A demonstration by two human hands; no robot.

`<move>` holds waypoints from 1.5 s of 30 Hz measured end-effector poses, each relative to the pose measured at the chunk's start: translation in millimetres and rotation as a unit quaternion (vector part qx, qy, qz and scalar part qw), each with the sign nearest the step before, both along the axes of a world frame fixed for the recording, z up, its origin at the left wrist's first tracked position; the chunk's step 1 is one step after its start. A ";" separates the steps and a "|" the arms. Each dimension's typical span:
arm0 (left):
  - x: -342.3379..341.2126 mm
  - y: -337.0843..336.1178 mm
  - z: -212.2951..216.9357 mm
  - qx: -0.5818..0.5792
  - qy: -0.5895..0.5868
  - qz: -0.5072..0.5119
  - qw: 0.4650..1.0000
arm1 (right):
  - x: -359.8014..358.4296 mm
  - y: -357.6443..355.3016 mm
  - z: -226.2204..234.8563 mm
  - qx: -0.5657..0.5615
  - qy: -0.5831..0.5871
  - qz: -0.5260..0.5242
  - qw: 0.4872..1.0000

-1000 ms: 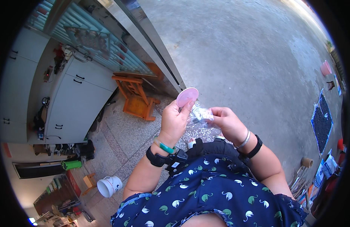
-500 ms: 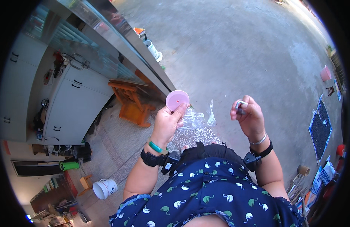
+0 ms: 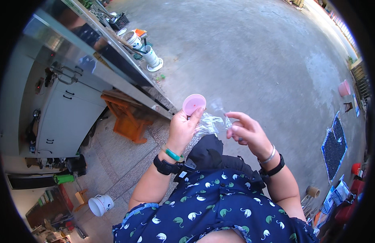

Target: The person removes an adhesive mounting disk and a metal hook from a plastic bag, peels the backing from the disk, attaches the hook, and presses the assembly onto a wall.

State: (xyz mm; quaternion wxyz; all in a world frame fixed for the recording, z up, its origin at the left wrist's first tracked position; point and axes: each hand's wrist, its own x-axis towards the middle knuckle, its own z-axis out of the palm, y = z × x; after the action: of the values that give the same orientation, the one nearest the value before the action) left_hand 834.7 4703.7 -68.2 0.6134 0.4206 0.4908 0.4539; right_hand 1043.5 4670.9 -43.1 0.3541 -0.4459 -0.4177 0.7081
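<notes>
My left hand (image 3: 182,128) is closed, pinching a round pink disc (image 3: 194,104) with a small red dot at its centre. A crumpled clear plastic bag (image 3: 207,124) hangs from the same hand, below and right of the disc. On the bag's right side, my right hand (image 3: 249,133) has its index finger and thumb apart, the fingertips at the bag's raised edge. Whether they touch the plastic is hard to tell. No white hook-shaped piece shows in the right hand now; the curled lower fingers partly hide the palm.
At left stand a metal-framed glass door (image 3: 126,77), a wooden chair (image 3: 124,121) and white cabinets (image 3: 70,117). A white bucket (image 3: 101,205) is on the tiled floor. Outside are a white pot (image 3: 152,58), a pink bucket (image 3: 344,88) and a dark mat (image 3: 334,148).
My right hand has moved left to the bag and its fingers have spread; the white hook-shaped piece it held is out of sight. The left hand still holds disc and bag.
</notes>
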 end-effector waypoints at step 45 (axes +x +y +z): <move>-80.1 731.3 -78.2 -0.066 -0.063 0.411 0.907 | -4.7 971.9 -161.3 0.051 -0.178 0.118 0.976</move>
State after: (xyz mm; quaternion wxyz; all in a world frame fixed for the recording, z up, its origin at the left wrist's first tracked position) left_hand 754.5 5435.1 -146.4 0.4283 0.1108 0.6093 0.6580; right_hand 1038.8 5642.8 -204.4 0.2106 -0.4936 -0.5589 0.6322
